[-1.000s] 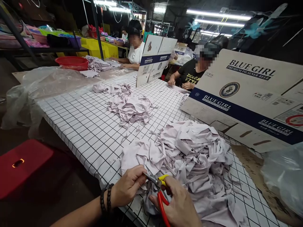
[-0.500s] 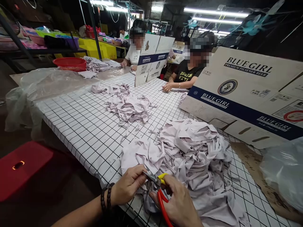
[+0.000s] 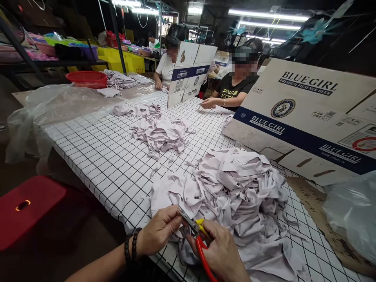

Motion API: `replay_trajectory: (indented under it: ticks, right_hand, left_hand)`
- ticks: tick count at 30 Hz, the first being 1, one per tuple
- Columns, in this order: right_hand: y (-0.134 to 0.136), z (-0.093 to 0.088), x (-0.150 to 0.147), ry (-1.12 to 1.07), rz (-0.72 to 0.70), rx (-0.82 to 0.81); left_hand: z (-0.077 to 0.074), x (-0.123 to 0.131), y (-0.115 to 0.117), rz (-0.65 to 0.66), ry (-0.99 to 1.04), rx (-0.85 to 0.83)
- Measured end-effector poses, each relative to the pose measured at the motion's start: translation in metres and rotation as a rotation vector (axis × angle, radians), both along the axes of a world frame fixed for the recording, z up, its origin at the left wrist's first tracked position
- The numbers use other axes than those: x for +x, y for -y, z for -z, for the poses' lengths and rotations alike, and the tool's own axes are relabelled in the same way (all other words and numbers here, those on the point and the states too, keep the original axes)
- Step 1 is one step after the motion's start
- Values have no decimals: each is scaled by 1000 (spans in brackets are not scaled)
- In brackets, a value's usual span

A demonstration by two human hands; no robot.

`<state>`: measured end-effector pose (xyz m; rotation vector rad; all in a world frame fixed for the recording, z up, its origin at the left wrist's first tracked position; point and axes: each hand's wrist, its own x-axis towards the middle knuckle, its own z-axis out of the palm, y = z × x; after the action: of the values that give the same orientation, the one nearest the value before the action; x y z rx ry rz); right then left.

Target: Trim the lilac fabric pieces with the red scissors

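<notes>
My right hand (image 3: 221,246) is wrapped around pliers (image 3: 200,246) with one red and one yellow handle. Their narrow metal jaws point up and left, the tips close to the fingers of my left hand (image 3: 160,231). That hand is closed in a pinch at the jaw tips; what it pinches is too small or hidden to name. Dark beads circle my left wrist. Just beyond both hands lies a large heap of pale grey-pink fabric pieces (image 3: 243,184), its near edge partly behind my right hand.
A smaller fabric pile (image 3: 163,133) lies farther along the grid-patterned table (image 3: 100,156). Cardboard box panels (image 3: 293,117) stand upright at the right, with a plastic bag (image 3: 352,211) nearby. Two people sit across the table. A red stool (image 3: 35,203) is at the left, a red basket (image 3: 86,79) behind.
The pliers have shifted slightly left and down, their jaws now overlapping my left fingertips more. My left hand has barely moved. Across the table, both people have shifted their heads and hands.
</notes>
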<state>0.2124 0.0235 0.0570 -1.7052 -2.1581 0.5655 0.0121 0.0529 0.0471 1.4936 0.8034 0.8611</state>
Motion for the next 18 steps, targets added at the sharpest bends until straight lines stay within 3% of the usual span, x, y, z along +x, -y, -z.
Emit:
replay_trajectory:
  ticks: [8, 13, 15, 18]
  right_hand:
    - [0, 4, -1, -155, 37, -74]
    - [-1, 3, 11, -554, 155, -306]
    - [2, 8, 17, -655, 185, -321]
    - [10, 18, 21, -678, 281, -278]
  left_hand:
    - [1, 1, 1, -8, 30, -119]
    - [3, 2, -2, -9, 36, -175]
    - [6, 2, -4, -32, -47, -119]
    - [14, -1, -11, -121, -346, 34]
